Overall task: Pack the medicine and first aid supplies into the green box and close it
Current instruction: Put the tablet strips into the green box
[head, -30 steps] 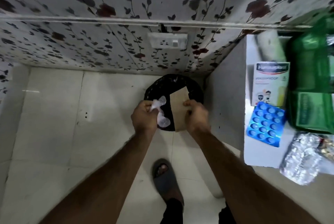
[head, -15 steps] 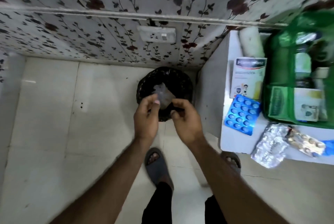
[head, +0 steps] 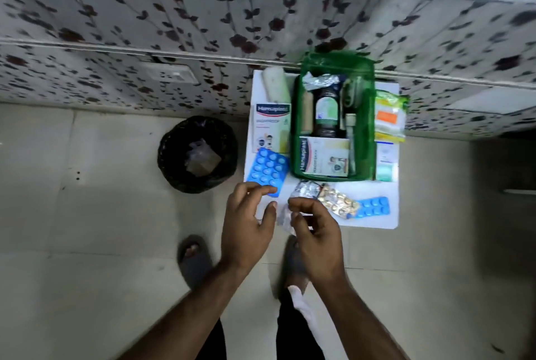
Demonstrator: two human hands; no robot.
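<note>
The open green box (head: 366, 162) stands on a small white table (head: 374, 214) against the wall, holding a dark bottle (head: 327, 111), a Hansaplast carton (head: 324, 158) and other supplies. Left of it lie a second Hansaplast box (head: 271, 127), a white roll (head: 275, 84) and a blue blister pack (head: 268, 169). In front lie a silver strip (head: 304, 190), a gold strip (head: 338, 204) and a small blue strip (head: 372, 207). My left hand (head: 248, 229) hovers open by the blue pack's near corner. My right hand (head: 317, 232) is half curled over the table's front edge, with nothing in it.
A black-lined waste bin (head: 197, 153) with a cardboard piece and clear wrapper inside stands on the tiled floor left of the table. Packets (head: 390, 116) lie right of the box. A wall socket (head: 174, 75) sits behind the bin. My sandalled feet are below the hands.
The cardboard and clear wrapper left my hands and lie in the bin. Both hands have moved right from over the bin to the table's front edge, and the view swung onto the table.
</note>
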